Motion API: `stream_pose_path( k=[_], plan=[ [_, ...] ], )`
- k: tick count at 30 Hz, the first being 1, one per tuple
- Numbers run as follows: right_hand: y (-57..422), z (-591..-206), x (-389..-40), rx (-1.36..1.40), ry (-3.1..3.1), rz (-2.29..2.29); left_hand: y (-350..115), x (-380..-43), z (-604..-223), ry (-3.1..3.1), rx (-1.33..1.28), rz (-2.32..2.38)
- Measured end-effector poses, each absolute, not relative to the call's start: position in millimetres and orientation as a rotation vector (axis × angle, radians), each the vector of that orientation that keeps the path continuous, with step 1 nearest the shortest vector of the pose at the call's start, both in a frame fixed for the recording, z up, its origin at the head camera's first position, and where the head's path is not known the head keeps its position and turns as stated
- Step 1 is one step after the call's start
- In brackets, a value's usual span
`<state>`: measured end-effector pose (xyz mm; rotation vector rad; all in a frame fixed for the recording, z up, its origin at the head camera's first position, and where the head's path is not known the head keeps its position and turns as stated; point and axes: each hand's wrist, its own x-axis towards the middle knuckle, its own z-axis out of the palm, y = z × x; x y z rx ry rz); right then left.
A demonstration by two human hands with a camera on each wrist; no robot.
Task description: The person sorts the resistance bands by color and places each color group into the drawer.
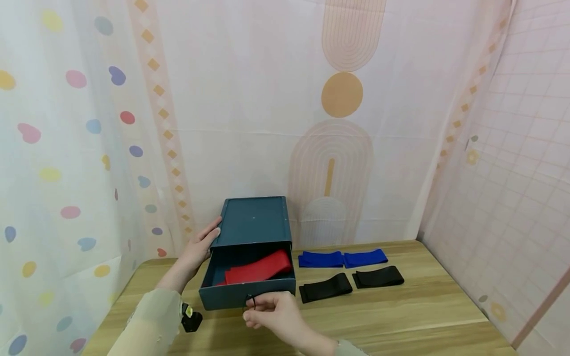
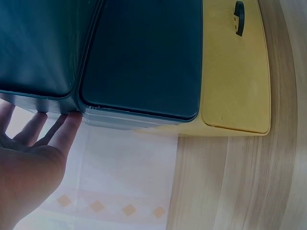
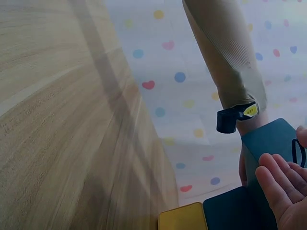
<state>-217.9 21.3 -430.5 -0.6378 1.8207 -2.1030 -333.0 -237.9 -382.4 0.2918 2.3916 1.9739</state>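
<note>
A dark teal drawer unit (image 1: 254, 222) stands on the table, its top drawer (image 1: 227, 295) pulled out toward me. Inside that drawer lies a folded red band (image 1: 262, 268). My right hand (image 1: 280, 314) pinches the black loop handle (image 1: 254, 302) at the drawer front; in the right wrist view the loop (image 3: 294, 154) sits beside the fingers. My left hand (image 1: 197, 251) rests with straight fingers against the unit's left side. In the left wrist view its fingertips touch the teal side edge. Below are another teal drawer (image 2: 144, 57) and a yellow drawer (image 2: 235, 76).
Right of the unit lie two folded blue bands (image 1: 321, 259) (image 1: 366, 258) and two folded black bands (image 1: 326, 288) (image 1: 378, 277) on the wooden table (image 1: 401, 311). A patterned curtain (image 1: 240, 123) hangs behind. The left wrist carries a black device (image 1: 191, 320).
</note>
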Motion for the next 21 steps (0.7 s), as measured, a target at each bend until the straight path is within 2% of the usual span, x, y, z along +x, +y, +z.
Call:
stream_pose_path(
  k=[21],
  plan=[
    [12, -429, -238, -0.684, 2.037, -2.097, -238, -334, -382, 2.403, 0.263, 1.950]
  ],
)
